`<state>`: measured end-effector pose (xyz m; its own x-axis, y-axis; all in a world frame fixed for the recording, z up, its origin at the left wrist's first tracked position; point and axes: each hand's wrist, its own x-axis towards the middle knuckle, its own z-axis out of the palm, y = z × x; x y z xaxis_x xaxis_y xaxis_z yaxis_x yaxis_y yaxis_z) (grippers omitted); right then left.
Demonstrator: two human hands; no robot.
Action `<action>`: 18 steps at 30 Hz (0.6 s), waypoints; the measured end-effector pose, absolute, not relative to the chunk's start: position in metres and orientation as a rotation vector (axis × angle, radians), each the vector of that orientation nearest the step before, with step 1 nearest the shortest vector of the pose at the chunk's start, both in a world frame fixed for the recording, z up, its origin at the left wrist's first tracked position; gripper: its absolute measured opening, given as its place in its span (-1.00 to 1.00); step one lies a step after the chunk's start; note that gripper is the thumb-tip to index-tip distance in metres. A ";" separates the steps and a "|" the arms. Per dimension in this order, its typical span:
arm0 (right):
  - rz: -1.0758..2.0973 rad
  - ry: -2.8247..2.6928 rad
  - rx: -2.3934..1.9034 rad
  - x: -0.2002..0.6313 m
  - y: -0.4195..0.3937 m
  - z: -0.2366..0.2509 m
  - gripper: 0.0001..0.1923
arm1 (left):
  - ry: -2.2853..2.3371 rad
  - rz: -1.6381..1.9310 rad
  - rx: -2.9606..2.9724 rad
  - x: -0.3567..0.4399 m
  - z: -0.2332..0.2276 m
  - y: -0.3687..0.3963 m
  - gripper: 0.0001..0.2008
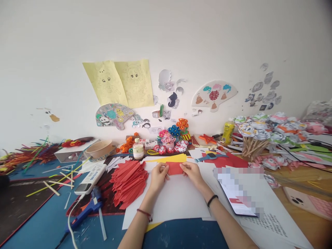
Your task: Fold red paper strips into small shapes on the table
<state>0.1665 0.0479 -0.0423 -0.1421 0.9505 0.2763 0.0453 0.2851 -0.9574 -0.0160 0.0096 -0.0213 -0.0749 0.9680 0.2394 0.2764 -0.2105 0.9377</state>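
Both hands, the left hand (158,177) and the right hand (191,174), pinch a small red paper (174,168) flat on the white sheet (178,202) near the table's (313,228) back edge, beside a pile of folded red pieces (129,182).

A red paper piece (174,168) lies on a white sheet (178,202), beside a pile of red folded strips (129,182), with a blue glue gun (89,209) on a blue mat (46,224), two pale yellow drawings (120,83) on the white wall (166,31)
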 end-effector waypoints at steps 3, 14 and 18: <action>1.077 -1.457 -0.973 0.166 0.048 -0.043 -0.53 | 1.368 1.324 1.539 -0.015 -0.023 0.009 -0.67; 1.066 -1.461 -0.971 0.166 0.048 -0.042 -0.58 | 1.345 1.657 1.849 -0.007 0.060 -0.045 -0.84; 1.037 -1.480 -0.958 0.166 0.046 -0.037 -0.63 | 0.874 1.770 2.016 0.013 0.096 -0.138 -0.83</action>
<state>0.1657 0.0465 -0.0374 -0.1371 0.9448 0.2975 0.0431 0.3058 -0.9511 0.0127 -0.1377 0.0963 0.0458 0.6287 0.7763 0.2345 -0.7622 0.6034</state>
